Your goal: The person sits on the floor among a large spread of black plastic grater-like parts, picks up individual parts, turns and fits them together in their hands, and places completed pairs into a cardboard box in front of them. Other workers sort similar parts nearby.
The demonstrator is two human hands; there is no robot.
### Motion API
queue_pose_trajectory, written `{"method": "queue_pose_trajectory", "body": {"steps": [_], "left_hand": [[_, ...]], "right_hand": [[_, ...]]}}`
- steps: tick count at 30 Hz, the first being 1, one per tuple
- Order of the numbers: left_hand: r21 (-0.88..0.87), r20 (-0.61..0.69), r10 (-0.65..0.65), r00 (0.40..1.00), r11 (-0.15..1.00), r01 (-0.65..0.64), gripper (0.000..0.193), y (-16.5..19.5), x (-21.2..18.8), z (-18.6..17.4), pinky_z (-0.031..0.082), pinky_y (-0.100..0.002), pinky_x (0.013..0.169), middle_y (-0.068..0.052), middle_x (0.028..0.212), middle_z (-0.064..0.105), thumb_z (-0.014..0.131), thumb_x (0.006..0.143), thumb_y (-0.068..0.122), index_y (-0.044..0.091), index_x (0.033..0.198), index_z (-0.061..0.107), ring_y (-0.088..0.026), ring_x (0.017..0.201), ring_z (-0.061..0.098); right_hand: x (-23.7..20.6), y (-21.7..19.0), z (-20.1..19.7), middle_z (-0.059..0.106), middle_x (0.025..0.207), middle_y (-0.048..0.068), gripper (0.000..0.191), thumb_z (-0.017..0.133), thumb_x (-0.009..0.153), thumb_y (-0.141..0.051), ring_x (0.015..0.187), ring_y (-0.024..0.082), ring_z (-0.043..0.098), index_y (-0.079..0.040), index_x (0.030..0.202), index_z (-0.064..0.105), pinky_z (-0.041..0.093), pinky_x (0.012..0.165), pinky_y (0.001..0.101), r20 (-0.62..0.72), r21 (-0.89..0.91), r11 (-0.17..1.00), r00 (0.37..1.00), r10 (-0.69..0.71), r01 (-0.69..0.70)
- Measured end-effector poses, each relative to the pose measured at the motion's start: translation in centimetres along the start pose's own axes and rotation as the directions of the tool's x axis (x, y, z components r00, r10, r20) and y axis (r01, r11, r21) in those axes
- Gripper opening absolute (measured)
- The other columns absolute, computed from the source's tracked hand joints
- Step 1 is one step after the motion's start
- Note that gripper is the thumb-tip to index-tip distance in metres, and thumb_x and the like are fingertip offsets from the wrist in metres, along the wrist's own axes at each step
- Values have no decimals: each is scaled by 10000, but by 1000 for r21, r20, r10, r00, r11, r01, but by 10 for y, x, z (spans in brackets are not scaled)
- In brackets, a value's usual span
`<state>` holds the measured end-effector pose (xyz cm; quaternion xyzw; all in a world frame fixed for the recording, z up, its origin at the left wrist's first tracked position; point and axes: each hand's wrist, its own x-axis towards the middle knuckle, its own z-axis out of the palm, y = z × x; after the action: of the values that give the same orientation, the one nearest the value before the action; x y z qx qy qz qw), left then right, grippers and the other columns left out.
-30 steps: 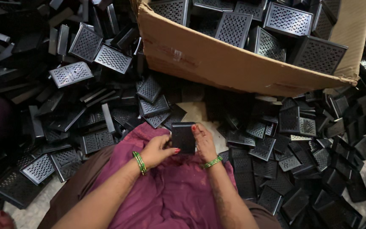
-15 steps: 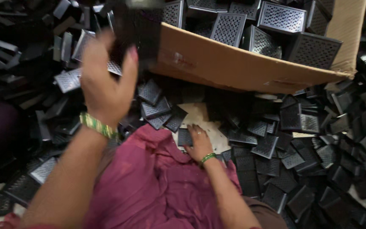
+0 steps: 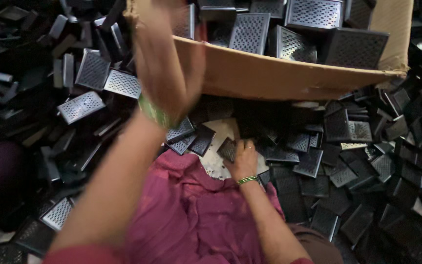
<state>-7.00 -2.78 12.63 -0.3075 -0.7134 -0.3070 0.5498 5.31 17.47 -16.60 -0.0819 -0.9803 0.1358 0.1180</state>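
- The right hand (image 3: 242, 159) presses down, fingers curled, on a small black perforated panel (image 3: 226, 149) lying flat on the floor just before the knees; its long axis cannot be told.
- The left hand (image 3: 169, 68), blurred, is raised at the brown cardboard box's (image 3: 279, 78) near edge; its grip cannot be told.
- The box holds upright perforated panels (image 3: 250, 32).

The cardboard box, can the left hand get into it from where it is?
Probably yes. The left hand is raised right at the near wall of the cardboard box, whose top is open. Nothing blocks the way in, though the perforated plates inside are packed close.
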Motion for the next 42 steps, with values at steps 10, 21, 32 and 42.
{"method": "queue_pose_trajectory", "body": {"steps": [10, 21, 32, 42], "left_hand": [[389, 817, -355, 455, 921, 19, 355, -9, -281, 31, 515, -395, 745, -103, 1004, 617, 737, 804, 289, 84, 1060, 603, -274, 927, 637], [383, 816, -376, 439, 921, 78, 278, 1, -277, 34, 537, -395, 805, -101, 1015, 695, 694, 814, 133, 107, 1081, 622, -264, 939, 684], [-208, 827, -544, -141, -530, 822, 371, 53, -281, -2, 534, -362, 874, -82, 1049, 689, 583, 886, 123, -26, 1225, 580, -188, 974, 655], [27, 597, -777, 200, 268, 963, 646, 67, -334, 38, 388, -483, 1084, -315, 1287, 559, 483, 1054, 521, -44, 1358, 552, -445, 1251, 505]], "right_hand": [[-4, 20, 30, 692, 1029, 129, 367, 751, 830, -210, 871, 374, 671, -164, 1182, 655, 537, 738, 507, -19, -6, 1000, 999, 29, -29], [-5, 3, 7, 635, 1231, 153, 696, 863, 637, -280, 1135, 355, 600, -69, 1244, 594, 488, 906, 501, 227, -9, 990, 965, -135, 140], [4, -13, -4, 685, 1176, 42, 577, 760, 869, -402, 1072, 173, 658, -147, 1350, 569, 575, 870, 355, 458, 881, -106, 887, -48, -461], [-20, -56, -26, 672, 1185, 8, 479, 635, 985, -460, 1060, 133, 651, -147, 1344, 584, 559, 911, 323, 573, 701, -452, 813, -104, -552]]}}
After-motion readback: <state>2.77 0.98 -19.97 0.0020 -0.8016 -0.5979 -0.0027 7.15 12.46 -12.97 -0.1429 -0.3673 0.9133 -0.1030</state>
